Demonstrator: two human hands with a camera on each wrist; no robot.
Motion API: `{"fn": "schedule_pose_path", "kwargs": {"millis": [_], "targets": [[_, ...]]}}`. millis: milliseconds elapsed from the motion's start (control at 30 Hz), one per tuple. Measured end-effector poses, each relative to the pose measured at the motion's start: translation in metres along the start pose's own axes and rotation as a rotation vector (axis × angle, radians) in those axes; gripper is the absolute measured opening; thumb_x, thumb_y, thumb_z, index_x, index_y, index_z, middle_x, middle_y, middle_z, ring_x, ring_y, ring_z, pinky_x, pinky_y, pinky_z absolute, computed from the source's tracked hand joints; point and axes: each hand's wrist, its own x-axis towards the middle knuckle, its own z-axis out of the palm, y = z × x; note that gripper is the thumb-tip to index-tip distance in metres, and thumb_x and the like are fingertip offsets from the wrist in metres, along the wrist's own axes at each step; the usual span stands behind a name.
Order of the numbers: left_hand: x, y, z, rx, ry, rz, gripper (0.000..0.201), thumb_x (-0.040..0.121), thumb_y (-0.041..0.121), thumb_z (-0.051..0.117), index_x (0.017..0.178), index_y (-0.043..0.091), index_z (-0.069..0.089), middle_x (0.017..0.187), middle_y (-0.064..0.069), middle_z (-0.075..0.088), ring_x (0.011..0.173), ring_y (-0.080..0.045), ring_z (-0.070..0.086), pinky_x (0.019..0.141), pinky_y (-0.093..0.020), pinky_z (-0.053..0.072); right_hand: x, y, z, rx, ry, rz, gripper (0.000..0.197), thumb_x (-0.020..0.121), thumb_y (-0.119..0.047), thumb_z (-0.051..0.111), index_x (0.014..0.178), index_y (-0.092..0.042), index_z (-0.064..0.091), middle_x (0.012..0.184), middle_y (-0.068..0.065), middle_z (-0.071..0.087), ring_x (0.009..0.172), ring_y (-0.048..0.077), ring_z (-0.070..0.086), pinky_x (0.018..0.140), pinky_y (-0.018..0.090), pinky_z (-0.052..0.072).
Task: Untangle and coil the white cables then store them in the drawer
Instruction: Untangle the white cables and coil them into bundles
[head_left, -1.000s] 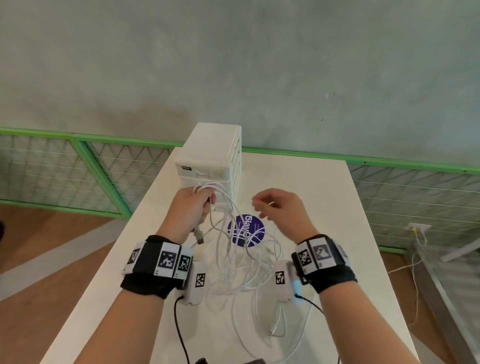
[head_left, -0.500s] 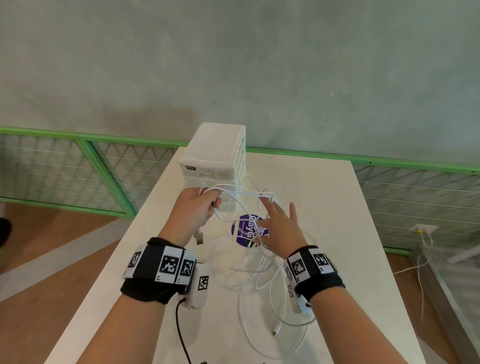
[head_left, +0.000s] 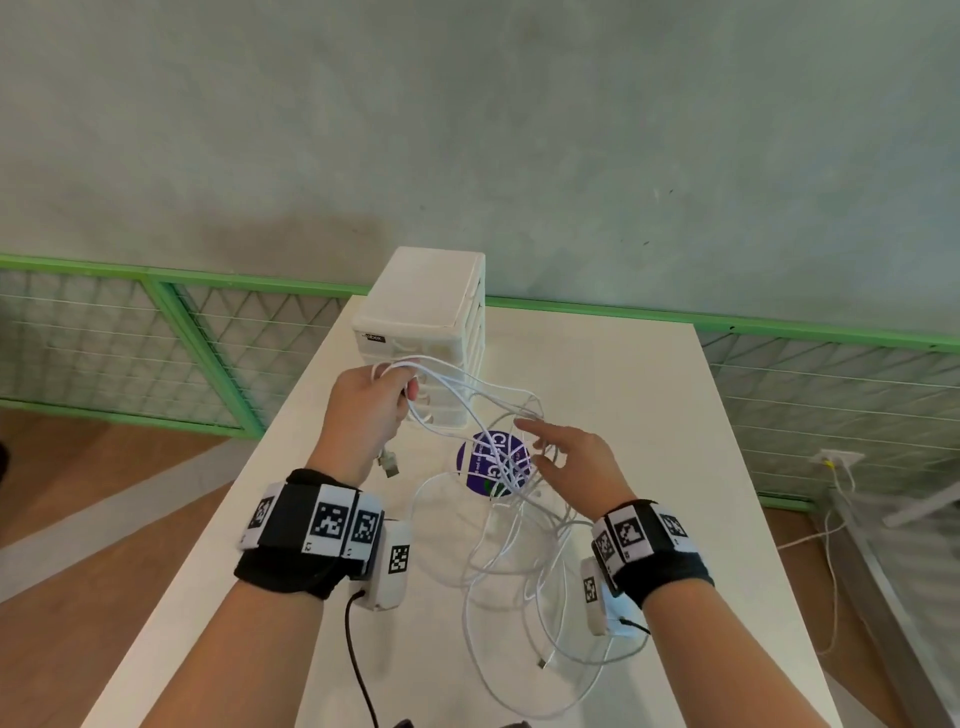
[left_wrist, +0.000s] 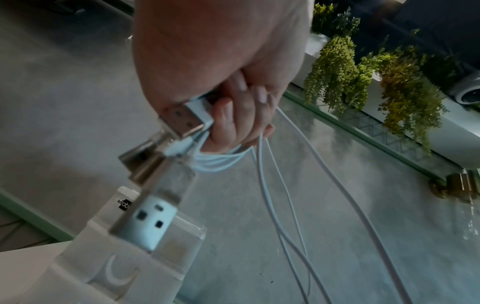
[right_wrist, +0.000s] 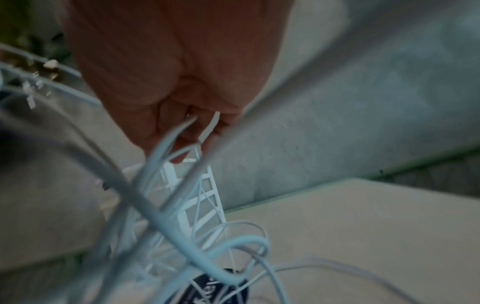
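My left hand (head_left: 371, 410) is raised in front of the white drawer unit (head_left: 426, 312) and grips a looped bundle of white cables (left_wrist: 221, 162). USB plugs (left_wrist: 182, 119) stick out below the fist. From it, strands run right to my right hand (head_left: 566, 460), whose fingers are spread among them; in the right wrist view the cables (right_wrist: 161, 216) pass between those fingers (right_wrist: 182, 127). The rest of the white cables lie in a loose tangle (head_left: 519, 571) on the white table (head_left: 649, 415). The drawers look closed.
A round purple sticker (head_left: 493, 462) lies on the table under the strands. A green mesh railing (head_left: 208, 338) and a grey wall stand behind the table. A black wrist lead (head_left: 358, 654) hangs near the front edge. A socket with cords (head_left: 836, 460) is at the floor on the right.
My right hand has let go of the strand it pinched, dropped lower and spread its fingers into the cables. The left hand still holds its bundle by the drawer unit.
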Motion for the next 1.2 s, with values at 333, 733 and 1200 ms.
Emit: {"fn": "schedule_pose_path", "kwargs": {"millis": [333, 733, 1200], "targets": [[0.018, 0.038, 0.009, -0.032, -0.062, 0.102, 0.036, 0.093, 0.02, 0.052, 0.058, 0.011, 0.05, 0.039, 0.01, 0.027, 0.034, -0.007, 0.018, 0.038, -0.02, 0.017, -0.001, 0.009, 0.015, -0.761, -0.267, -0.279, 0.042, 0.095, -0.019, 0.039, 0.133, -0.033, 0.049, 0.153, -0.01, 0.029, 0.145, 0.024, 0.014, 0.114, 0.058, -0.01], [0.034, 0.053, 0.014, 0.691, -0.21, 0.188, 0.059, 0.073, 0.04, 0.078, 0.042, 0.018, 0.033, 0.044, 0.005, 0.025, 0.039, -0.009, 0.024, 0.039, -0.019, 0.017, 0.005, 0.005, -0.032, 0.154, 0.592, 0.129, 0.033, 0.081, 0.001, 0.057, 0.082, -0.028, 0.071, 0.085, -0.015, 0.067, 0.084, -0.013, 0.056, 0.116, 0.036, 0.021], [0.034, 0.041, -0.016, 0.037, -0.235, -0.027, 0.04, 0.093, 0.016, 0.051, 0.056, 0.016, 0.036, 0.037, 0.007, 0.025, 0.031, -0.01, 0.016, 0.034, -0.018, 0.015, 0.001, 0.045, -0.05, 0.437, 0.478, 0.402, 0.034, 0.079, 0.002, 0.045, 0.087, -0.015, 0.073, 0.063, 0.006, 0.062, 0.053, 0.021, 0.042, 0.045, 0.02, 0.034]]}}
